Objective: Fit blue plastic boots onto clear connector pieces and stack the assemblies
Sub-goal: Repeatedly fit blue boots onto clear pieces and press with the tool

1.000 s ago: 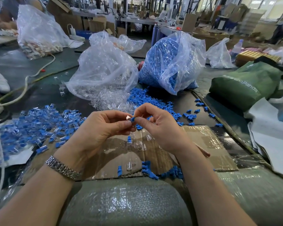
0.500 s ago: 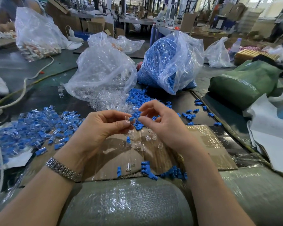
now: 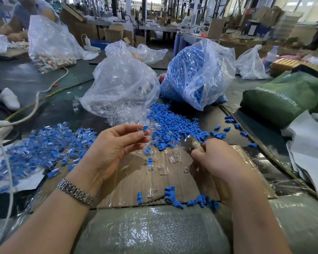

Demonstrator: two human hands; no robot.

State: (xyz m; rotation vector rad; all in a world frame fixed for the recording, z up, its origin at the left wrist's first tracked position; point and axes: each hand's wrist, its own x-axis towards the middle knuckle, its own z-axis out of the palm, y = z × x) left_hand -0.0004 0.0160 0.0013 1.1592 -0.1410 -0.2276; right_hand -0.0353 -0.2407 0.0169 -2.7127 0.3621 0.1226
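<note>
The clear bag of connector pieces (image 3: 121, 88) lies at twelve o'clock, the bag of blue boots (image 3: 196, 74) at one. The left hand (image 3: 114, 149) pinches a finished assembly (image 3: 145, 129) at its fingertips. The right hand (image 3: 218, 160), at three o'clock, is blurred; its grip cannot be told.

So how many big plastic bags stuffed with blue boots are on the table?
1. The bag of blue boots sits beyond the loose blue pile, right of the bag of clear connectors. Other bags farther back hold no blue parts that show.
</note>
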